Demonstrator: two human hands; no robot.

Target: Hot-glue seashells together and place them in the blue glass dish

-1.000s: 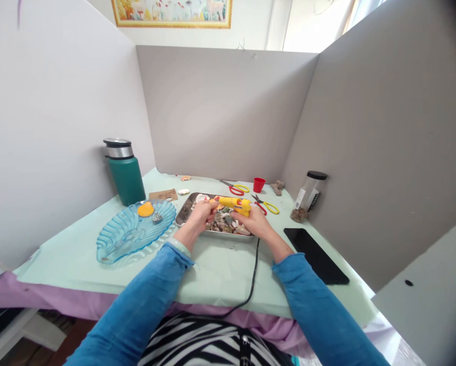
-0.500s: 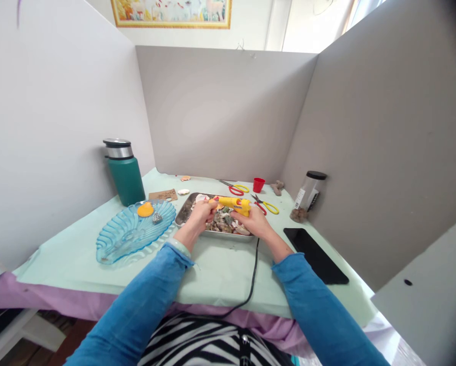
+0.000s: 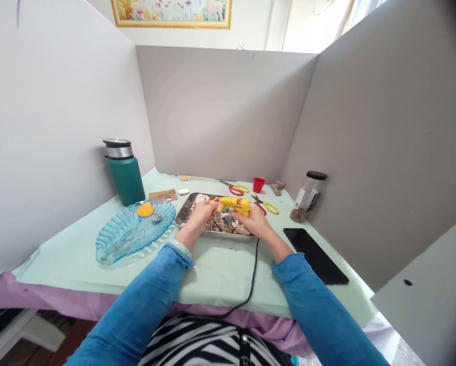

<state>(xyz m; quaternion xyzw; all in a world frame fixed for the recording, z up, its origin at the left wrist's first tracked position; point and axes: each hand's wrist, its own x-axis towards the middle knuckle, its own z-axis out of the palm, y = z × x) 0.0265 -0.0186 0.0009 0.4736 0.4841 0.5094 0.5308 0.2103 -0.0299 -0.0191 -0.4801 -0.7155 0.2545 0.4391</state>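
Head view: one yellow glue gun (image 3: 235,204), gripped in the right hand (image 3: 255,219), held level above the metal tray (image 3: 184,210) in the middle of the tabletop (image 3: 212,274), nozzle pointing left; the left hand (image 3: 202,212) has its fingers closed, apparently pinching a small orange piece (image 3: 214,202) at the nozzle, largely hidden. Handling advice, by judgement: forearms steady, nozzle close to the piece, fingertips clear of the hot tip, squeeze light, cord (image 3: 254,269) slack over the front edge. Containers: metal tray, heaped with shells (image 3: 225,222), its left end barer; blue plate (image 3: 115,241), towards the left edge, bearing one orange shell (image 3: 145,209) and one small grey lump (image 3: 157,218); green bottle (image 3: 125,180), behind it, lidded, contents hidden; clear jar (image 3: 307,195), black-lidded, near the right edge, brown lumps (image 3: 299,214) at its bottom; red cup (image 3: 259,185), near the far edge, upright, inside not visible.
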